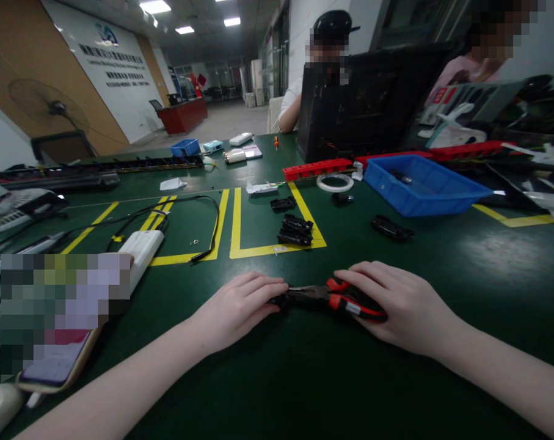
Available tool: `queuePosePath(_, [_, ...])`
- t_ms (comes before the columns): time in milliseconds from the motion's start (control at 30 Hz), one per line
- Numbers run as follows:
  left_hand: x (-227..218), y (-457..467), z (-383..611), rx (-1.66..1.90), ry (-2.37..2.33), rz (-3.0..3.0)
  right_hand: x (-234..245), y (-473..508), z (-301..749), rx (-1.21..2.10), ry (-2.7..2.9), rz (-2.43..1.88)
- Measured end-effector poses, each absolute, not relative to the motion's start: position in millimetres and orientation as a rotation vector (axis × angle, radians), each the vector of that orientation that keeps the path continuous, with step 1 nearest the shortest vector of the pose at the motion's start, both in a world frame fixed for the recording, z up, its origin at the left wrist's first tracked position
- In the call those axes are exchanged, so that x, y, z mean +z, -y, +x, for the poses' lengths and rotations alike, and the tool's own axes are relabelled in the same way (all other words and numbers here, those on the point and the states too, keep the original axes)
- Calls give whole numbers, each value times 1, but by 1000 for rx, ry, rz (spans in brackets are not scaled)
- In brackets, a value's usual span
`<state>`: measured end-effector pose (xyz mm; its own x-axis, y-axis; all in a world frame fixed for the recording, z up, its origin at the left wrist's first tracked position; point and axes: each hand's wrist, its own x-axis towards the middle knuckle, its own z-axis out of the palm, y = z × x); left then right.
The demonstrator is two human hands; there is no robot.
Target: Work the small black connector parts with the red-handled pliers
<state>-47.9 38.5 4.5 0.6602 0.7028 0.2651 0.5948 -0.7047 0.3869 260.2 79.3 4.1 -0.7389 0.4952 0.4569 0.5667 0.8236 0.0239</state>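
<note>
Over the green table, my right hand (398,302) is closed around the red and black handles of needle-nose pliers (338,296). The jaws point left and their tips meet a small black plastic part (280,300). My left hand (244,302) pinches that part, and its fingers hide most of it. Beyond my hands, black plastic parts (295,229) of a similar look lie in a yellow-taped square, with another black part (283,203) just behind. One more black part (391,228) rests to the right, in front of the blue bin.
A blue bin (423,189) stands at the right, near a roll of white tape (335,183) and red strips (317,168). On the left are a phone (61,360), a white power bank (142,253) and a black cable (217,226). A co-worker sits behind a black case (363,104).
</note>
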Motion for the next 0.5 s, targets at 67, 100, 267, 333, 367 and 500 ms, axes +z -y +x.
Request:
queuePosePath(67, [5, -39, -48, 578, -1043, 2604, 4, -80, 260, -199, 2562, -809])
queuePosePath(100, [5, -39, -48, 575, -1044, 2597, 5, -81, 260, -179, 2560, -821])
queuePosePath(267, [6, -39, -48, 556, -1029, 2570, 6, -83, 259, -38, 2568, -878])
queuePosePath(333, [7, -40, -48, 558, -1014, 2576, 4, -85, 261, -11, 2579, -900])
queuePosePath(367, [7, -40, -48, 559, -1008, 2579, 3, -86, 261, -9, 2590, -905])
queuePosePath(500, [9, -41, -47, 569, -997, 2576, 7, -93, 258, -81, 2637, -866])
